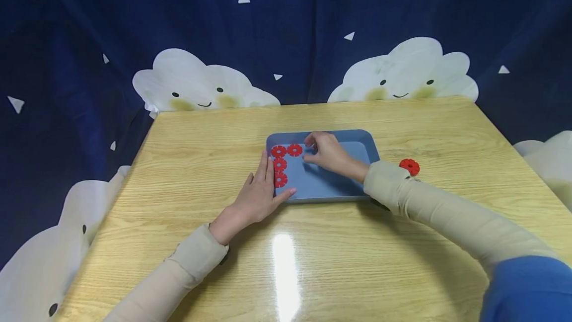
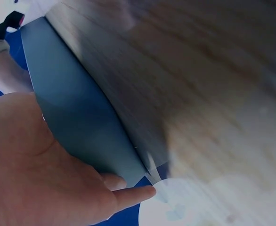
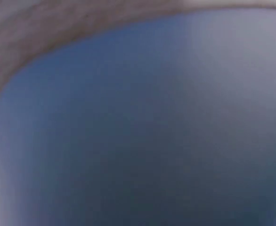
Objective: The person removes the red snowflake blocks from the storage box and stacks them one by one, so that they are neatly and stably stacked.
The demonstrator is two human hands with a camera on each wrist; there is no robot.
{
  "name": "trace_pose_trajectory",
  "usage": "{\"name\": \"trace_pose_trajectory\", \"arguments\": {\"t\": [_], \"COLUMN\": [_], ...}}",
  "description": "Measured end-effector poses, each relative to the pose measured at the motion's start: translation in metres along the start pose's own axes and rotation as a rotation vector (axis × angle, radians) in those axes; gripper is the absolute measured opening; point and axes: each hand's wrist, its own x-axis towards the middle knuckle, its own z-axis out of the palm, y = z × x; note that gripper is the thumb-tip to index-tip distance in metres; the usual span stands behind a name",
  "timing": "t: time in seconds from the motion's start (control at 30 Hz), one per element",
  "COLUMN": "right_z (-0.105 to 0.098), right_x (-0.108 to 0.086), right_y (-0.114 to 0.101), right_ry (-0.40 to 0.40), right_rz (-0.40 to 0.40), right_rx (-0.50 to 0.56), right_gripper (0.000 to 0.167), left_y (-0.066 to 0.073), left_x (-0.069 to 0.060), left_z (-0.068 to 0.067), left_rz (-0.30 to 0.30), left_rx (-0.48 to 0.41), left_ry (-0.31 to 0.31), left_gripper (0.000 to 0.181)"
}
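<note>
A shallow blue-grey tray (image 1: 313,183) lies on the table. Inside it, several red notched plastic discs (image 1: 280,165) form a column along the left wall, with one more red disc (image 1: 294,150) beside the top one. My left hand (image 1: 256,195) rests at the tray's left front corner, fingers straight along the outer wall and thumb over the front rim. The left wrist view has this hand (image 2: 48,169) against the tray's side (image 2: 77,94). Over the tray's middle, my right hand (image 1: 329,154) has bent fingers and a gap between thumb and fingertips; nothing shows between them.
Another red disc (image 1: 409,166) lies on the wooden table (image 1: 201,153), right of the tray near the right sleeve. A dark blue curtain (image 1: 295,29) with white clouds hangs behind the table. The right wrist view is blurred, mostly blue-grey tray surface (image 3: 142,117).
</note>
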Motion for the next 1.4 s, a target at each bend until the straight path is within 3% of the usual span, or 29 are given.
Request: {"name": "trace_pose_trajectory", "arguments": {"t": [0.23,0.6,1.1,1.4], "right_z": [0.022,0.038,0.038,0.019], "right_x": [0.005,0.009,0.007,0.002], "right_y": [-0.004,0.002,0.008,0.005], "right_ry": [0.003,0.104,0.158,0.179], "right_rz": [0.052,0.089,0.087,0.081], "right_rx": [0.003,-0.022,0.054,0.079], "right_gripper": [0.042,0.036,0.04,0.036], "left_y": [0.0,0.003,0.005,0.004], "left_x": [-0.001,-0.002,-0.002,-0.004], "left_z": [0.0,0.0,0.0,-0.002], "left_rz": [-0.01,-0.001,-0.005,-0.018], "left_rx": [-0.008,-0.012,-0.006,0.004], "left_ry": [-0.005,0.0,-0.005,-0.007], "left_gripper": [0.103,0.103,0.102,0.103]}}
